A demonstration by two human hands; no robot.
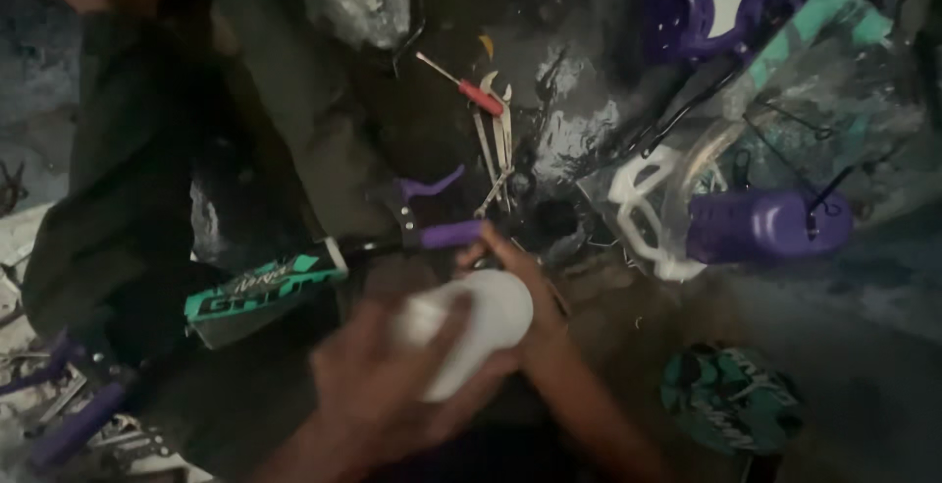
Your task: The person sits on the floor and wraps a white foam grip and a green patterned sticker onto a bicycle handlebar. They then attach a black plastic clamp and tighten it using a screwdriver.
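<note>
2 hands — left [378, 385], right [510, 282] — grip closed on 1 white cup [478, 331], 1 red screwdriver [469, 90]

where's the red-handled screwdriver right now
The screwdriver lies on the dark floor in the upper middle of the head view, just above the metal pliers and well beyond both hands.

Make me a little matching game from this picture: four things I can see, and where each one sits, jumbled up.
Things:
1. white cup
2. red-handled screwdriver
3. purple bottle
4. green sandal

Places:
A. on the floor, lower right
B. inside a clear plastic bag, right
C. held between the left hand and the right hand
D. top centre, beside the metal pliers

Pairs: 1-C, 2-D, 3-B, 4-A
</note>
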